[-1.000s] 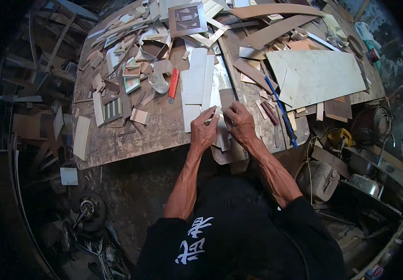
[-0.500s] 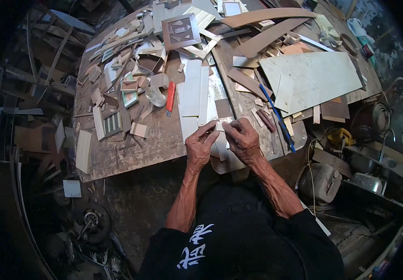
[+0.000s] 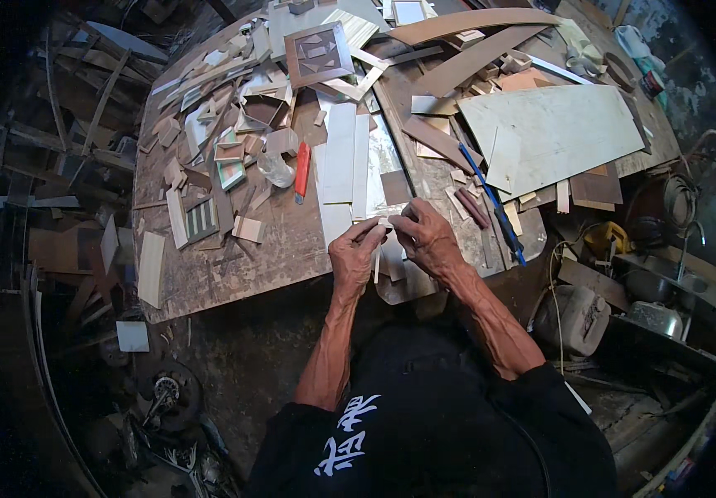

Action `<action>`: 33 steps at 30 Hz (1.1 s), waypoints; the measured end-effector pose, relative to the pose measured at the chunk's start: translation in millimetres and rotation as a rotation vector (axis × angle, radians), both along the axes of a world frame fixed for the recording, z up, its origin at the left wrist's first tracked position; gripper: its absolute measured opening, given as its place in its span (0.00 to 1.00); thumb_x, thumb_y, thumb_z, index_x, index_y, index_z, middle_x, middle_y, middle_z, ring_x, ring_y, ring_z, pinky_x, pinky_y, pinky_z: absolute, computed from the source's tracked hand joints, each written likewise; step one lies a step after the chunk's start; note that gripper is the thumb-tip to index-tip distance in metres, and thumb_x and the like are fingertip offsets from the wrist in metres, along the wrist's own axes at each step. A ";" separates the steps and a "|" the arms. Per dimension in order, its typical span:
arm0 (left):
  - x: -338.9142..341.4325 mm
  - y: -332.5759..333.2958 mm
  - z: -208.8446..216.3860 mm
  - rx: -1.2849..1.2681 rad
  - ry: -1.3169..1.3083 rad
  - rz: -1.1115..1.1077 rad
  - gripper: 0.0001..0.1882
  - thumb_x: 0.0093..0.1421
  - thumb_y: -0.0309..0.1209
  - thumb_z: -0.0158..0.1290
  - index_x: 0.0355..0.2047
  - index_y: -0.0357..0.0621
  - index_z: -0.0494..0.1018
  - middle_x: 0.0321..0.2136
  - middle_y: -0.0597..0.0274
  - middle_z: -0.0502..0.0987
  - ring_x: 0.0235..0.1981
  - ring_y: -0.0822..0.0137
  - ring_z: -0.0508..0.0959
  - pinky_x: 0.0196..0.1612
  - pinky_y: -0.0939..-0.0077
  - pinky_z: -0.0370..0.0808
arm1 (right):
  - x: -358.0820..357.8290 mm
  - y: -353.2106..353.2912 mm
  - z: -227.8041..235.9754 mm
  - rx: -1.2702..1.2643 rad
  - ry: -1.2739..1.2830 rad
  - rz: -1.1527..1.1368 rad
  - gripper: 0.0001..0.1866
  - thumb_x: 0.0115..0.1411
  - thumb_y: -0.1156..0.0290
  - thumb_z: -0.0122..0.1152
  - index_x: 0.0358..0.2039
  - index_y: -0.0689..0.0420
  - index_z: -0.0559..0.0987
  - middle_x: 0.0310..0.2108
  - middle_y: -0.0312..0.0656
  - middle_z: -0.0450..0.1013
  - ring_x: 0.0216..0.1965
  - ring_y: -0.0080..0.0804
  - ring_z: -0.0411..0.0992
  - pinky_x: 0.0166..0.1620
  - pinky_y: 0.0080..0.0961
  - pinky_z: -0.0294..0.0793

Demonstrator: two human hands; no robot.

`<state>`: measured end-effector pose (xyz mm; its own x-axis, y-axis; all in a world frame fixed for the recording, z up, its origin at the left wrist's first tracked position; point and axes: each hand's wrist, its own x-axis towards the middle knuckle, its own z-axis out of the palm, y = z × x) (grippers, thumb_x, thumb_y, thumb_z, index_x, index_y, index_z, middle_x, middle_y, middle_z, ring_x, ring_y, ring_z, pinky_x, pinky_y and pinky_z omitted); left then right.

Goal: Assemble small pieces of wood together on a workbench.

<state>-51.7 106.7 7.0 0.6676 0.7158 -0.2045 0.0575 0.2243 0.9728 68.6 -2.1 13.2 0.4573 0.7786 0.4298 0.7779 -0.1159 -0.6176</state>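
A small pale piece (image 3: pixel 384 222), apparently wood, is pinched between both hands over the near edge of the workbench. My left hand (image 3: pixel 353 257) is closed, with thumb and fingertips on the piece's left end. On the other end, my right hand (image 3: pixel 427 239) has its fingers curled and pressed in from the right. Much of the piece is hidden by the fingertips. A thin pale strip (image 3: pixel 377 267) shows just below the left fingers. Beyond the hands lie long white boards (image 3: pixel 339 158) and a small brown square (image 3: pixel 394 187).
A red utility knife (image 3: pixel 302 173) and a clear plastic cup (image 3: pixel 276 170) lie left of the boards. To the right are a blue saw-like tool (image 3: pixel 503 220) and a large pale panel (image 3: pixel 553 137). Wood scraps and a framed piece (image 3: pixel 319 55) cover the workbench (image 3: pixel 208 290).
My right hand has risen slightly and tilted. The small piece has turned and shows a narrower face. A thin strip below the left fingers is now visible.
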 end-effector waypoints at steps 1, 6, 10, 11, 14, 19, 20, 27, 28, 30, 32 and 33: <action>0.3 0.1 -0.5 -0.035 0.033 0.012 0.15 0.57 0.26 0.58 0.43 0.31 0.76 0.33 0.57 0.80 0.32 0.72 0.79 0.37 0.82 0.75 | 1.3 0.2 -1.5 -0.038 0.012 0.017 0.16 0.45 0.80 0.63 0.37 0.53 0.78 0.28 0.43 0.66 0.31 0.40 0.70 0.32 0.32 0.71; 2.4 2.4 -4.7 -0.221 0.077 0.017 0.15 0.56 0.29 0.59 0.41 0.30 0.77 0.32 0.56 0.80 0.28 0.71 0.79 0.34 0.81 0.76 | 9.1 -0.1 -7.4 -0.096 0.062 0.079 0.16 0.47 0.79 0.61 0.39 0.52 0.76 0.30 0.44 0.65 0.33 0.42 0.69 0.32 0.35 0.71; 0.3 16.2 -32.8 -0.241 0.093 0.061 0.15 0.56 0.29 0.58 0.40 0.30 0.77 0.31 0.54 0.80 0.28 0.69 0.79 0.33 0.80 0.76 | 2.1 1.5 -4.3 -0.040 0.093 0.033 0.17 0.47 0.80 0.59 0.41 0.55 0.73 0.32 0.47 0.65 0.35 0.46 0.70 0.34 0.39 0.72; -2.5 20.7 -38.9 -0.241 0.095 0.066 0.15 0.56 0.29 0.58 0.40 0.30 0.77 0.31 0.54 0.80 0.28 0.69 0.79 0.33 0.80 0.76 | -2.9 0.3 -7.1 -0.040 0.096 0.038 0.17 0.47 0.80 0.59 0.41 0.55 0.73 0.32 0.47 0.65 0.35 0.46 0.70 0.34 0.39 0.72; -5.8 28.5 -42.3 -0.294 0.081 0.135 0.14 0.53 0.31 0.60 0.37 0.33 0.79 0.28 0.58 0.81 0.27 0.73 0.77 0.33 0.82 0.73 | -20.9 -17.6 -30.4 -0.186 0.148 -0.193 0.16 0.49 0.76 0.56 0.39 0.66 0.69 0.35 0.54 0.66 0.35 0.52 0.71 0.34 0.44 0.72; -1.5 38.2 -41.5 -0.049 0.302 0.087 0.13 0.53 0.32 0.61 0.35 0.34 0.80 0.28 0.65 0.79 0.25 0.74 0.74 0.26 0.80 0.68 | -51.4 -8.1 -46.2 -0.486 0.141 -0.179 0.22 0.49 0.65 0.63 0.39 0.66 0.69 0.34 0.57 0.68 0.30 0.55 0.73 0.31 0.44 0.75; -0.3 40.1 -48.1 -0.047 0.319 0.066 0.14 0.53 0.32 0.61 0.35 0.34 0.80 0.28 0.64 0.79 0.25 0.73 0.74 0.27 0.80 0.69 | -53.7 -5.7 -46.3 -0.575 0.198 -0.188 0.23 0.49 0.64 0.64 0.40 0.66 0.68 0.36 0.57 0.69 0.33 0.55 0.74 0.34 0.45 0.75; 8.7 36.0 -43.1 -0.037 0.346 -0.018 0.12 0.52 0.30 0.60 0.33 0.33 0.80 0.25 0.63 0.79 0.26 0.75 0.73 0.31 0.82 0.70 | -54.5 -11.9 -52.1 -0.501 0.513 -0.290 0.29 0.48 0.60 0.64 0.43 0.68 0.67 0.30 0.60 0.73 0.35 0.57 0.74 0.38 0.44 0.73; 8.6 37.4 -45.3 -0.038 0.345 -0.019 0.12 0.52 0.30 0.60 0.33 0.33 0.80 0.25 0.63 0.79 0.26 0.75 0.73 0.31 0.82 0.70 | -55.1 -13.1 -47.3 -0.472 0.621 -0.330 0.29 0.48 0.60 0.62 0.44 0.69 0.66 0.29 0.60 0.74 0.34 0.57 0.74 0.39 0.43 0.73; 10.7 40.3 -49.4 -0.099 0.299 -0.021 0.12 0.52 0.31 0.60 0.32 0.32 0.80 0.25 0.63 0.79 0.25 0.75 0.73 0.29 0.81 0.70 | -58.0 -14.9 -50.8 -0.449 0.661 -0.349 0.30 0.49 0.61 0.61 0.45 0.70 0.65 0.29 0.61 0.73 0.33 0.57 0.74 0.37 0.44 0.72; 13.2 42.9 -49.3 -0.073 0.335 -0.029 0.13 0.52 0.31 0.60 0.33 0.33 0.80 0.26 0.63 0.79 0.25 0.74 0.74 0.30 0.80 0.71 | -59.9 -17.7 -52.4 -0.422 0.701 -0.373 0.31 0.49 0.61 0.59 0.47 0.71 0.63 0.29 0.62 0.73 0.32 0.57 0.74 0.36 0.45 0.72; 13.2 44.5 -48.9 -0.047 0.375 -0.029 0.13 0.53 0.32 0.60 0.34 0.33 0.80 0.27 0.63 0.78 0.26 0.73 0.74 0.30 0.79 0.71 | -61.3 -18.1 -49.1 -0.395 0.741 -0.388 0.30 0.50 0.62 0.58 0.48 0.69 0.63 0.29 0.60 0.73 0.31 0.55 0.74 0.36 0.44 0.72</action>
<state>-38.5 151.2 -41.9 0.5598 0.6819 -0.4709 0.4144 0.2618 0.8716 7.2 -20.2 -35.9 0.7686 0.5415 -0.3405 0.0631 -0.5938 -0.8022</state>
